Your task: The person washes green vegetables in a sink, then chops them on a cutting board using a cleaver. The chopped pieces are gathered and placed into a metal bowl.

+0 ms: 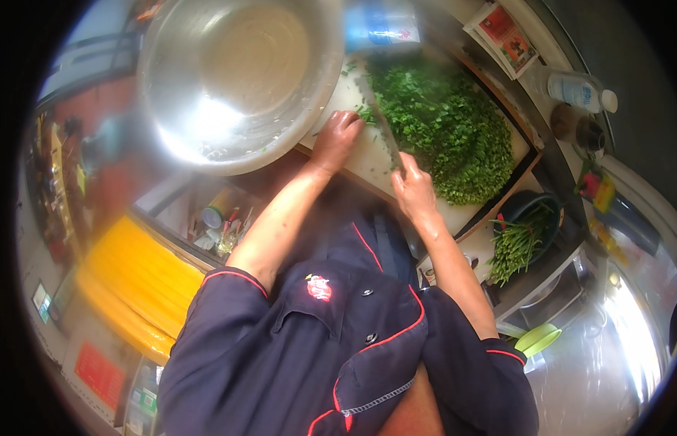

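Note:
In the head view, my right hand [413,188] is closed around the handle of a kitchen knife [383,123], whose blade points away from me over a white cutting board [372,163]. A large heap of chopped green herbs or leafy stalks [442,125] lies on the board, to the right of the blade. My left hand [339,137] is on the board left of the knife, fingers curled down beside a few green pieces; whether it holds any of them cannot be made out.
Left of the board stands a large steel bowl [177,109]. A dark basin [548,234] with uncut green stalks [516,245] is at the right. A plastic bottle [576,92] and printed papers [505,41] lie beyond the board. A yellow cloth or cover [136,278] is at the left.

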The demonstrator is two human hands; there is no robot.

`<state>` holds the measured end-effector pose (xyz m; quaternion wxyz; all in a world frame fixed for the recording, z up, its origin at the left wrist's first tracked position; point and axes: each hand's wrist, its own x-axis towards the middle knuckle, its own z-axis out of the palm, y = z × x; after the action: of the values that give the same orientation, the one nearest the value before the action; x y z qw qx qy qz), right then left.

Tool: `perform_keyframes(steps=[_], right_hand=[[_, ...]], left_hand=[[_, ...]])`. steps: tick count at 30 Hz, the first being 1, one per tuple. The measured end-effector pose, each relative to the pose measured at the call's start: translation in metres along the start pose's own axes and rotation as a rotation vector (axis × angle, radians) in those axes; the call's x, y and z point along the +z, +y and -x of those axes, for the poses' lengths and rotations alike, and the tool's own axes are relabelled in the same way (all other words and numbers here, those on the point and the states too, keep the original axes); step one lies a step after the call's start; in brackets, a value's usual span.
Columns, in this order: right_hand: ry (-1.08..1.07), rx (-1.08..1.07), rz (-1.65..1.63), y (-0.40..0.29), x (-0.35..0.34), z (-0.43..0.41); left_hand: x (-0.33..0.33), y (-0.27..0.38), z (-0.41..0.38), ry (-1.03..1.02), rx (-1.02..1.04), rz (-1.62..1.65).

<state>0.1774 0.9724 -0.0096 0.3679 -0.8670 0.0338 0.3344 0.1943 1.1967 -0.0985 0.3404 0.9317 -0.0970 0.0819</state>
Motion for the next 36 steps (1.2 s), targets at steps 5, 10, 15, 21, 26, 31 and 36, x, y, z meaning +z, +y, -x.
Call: perform_keyframes(steps=[5,10,15,21,26,31,36], right_hand=[[0.093,-0.013,0.046,0.008,-0.002,0.0],[0.129,-0.114,0.036,0.013,-0.001,0.004],[0.129,-0.09,0.009,0.013,0.0,0.009],[0.078,-0.187,0.098,0.017,0.001,0.01],[0.074,-0.182,0.07,0.021,0.006,0.013],[0.089,-0.202,0.084,0.018,0.009,0.017],[0.026,-0.159,0.089,0.013,0.011,0.02]], left_hand=[[0.009,0.002,-0.015,-0.005,0.013,0.034],[0.008,0.005,-0.014,-0.053,-0.087,-0.06],[0.002,0.006,-0.006,-0.031,-0.045,0.018],[-0.005,0.006,0.008,-0.09,-0.099,-0.022],[-0.009,0.005,0.015,-0.052,-0.161,0.022],[-0.012,0.007,0.024,0.005,-0.182,0.121],[-0.013,0.004,0.046,0.066,-0.397,0.04]])
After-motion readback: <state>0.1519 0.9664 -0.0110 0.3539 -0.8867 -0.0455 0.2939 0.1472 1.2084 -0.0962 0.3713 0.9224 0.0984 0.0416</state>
